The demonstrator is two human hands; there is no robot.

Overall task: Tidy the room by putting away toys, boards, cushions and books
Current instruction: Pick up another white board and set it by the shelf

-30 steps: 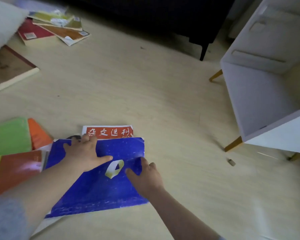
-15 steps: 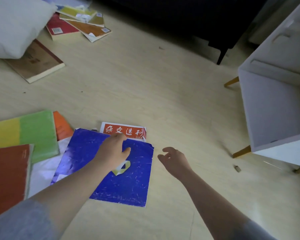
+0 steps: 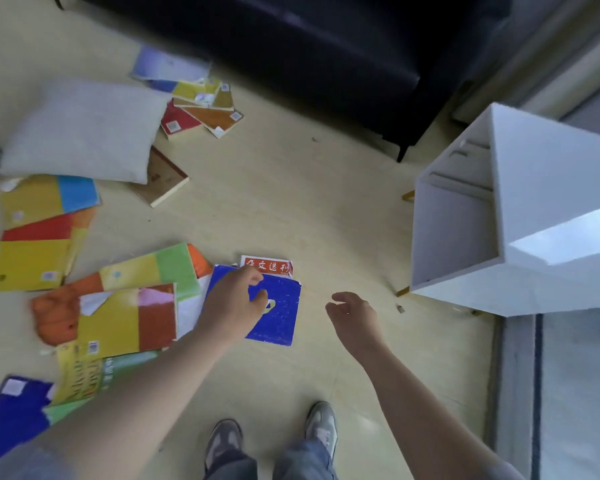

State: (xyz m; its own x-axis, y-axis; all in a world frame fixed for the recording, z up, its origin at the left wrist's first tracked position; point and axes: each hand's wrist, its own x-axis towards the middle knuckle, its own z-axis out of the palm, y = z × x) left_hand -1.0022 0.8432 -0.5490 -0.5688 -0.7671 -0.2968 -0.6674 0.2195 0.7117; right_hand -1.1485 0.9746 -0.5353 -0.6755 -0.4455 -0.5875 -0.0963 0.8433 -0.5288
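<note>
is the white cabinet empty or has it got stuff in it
Empty, as far as shows: the cabinet has only bare white inner walls in its open side, and the books lie on the floor.

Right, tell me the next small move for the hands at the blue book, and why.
Probably bring the right hand left to the right edge of the blue book and lift it with both. The left hand curls at its far edge, grip unclear, while the right hovers open and empty beside it, and the white cabinet stands open nearby.
</note>
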